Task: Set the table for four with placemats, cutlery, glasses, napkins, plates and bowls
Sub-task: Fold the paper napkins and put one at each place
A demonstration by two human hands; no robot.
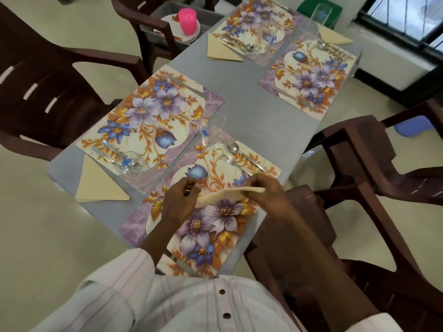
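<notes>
Single wide-angle head cam, looks fwd & steeply down, close above the table point(251, 116).

Left hand point(181, 200), right hand point(266, 191), fingers point(194, 188) pinched

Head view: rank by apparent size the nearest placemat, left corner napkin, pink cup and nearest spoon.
1. Nearest placemat.
2. Left corner napkin.
3. Pink cup and spoon: unsure; cup stands farther away.

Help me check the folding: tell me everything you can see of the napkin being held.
The napkin is pale cream, thin and soft, paper or cloth I cannot tell. It is folded over, seen almost edge-on as a slightly sagging band. The left hand pinches its left end, the right hand its right end, holding it above the nearest floral placemat.
</notes>
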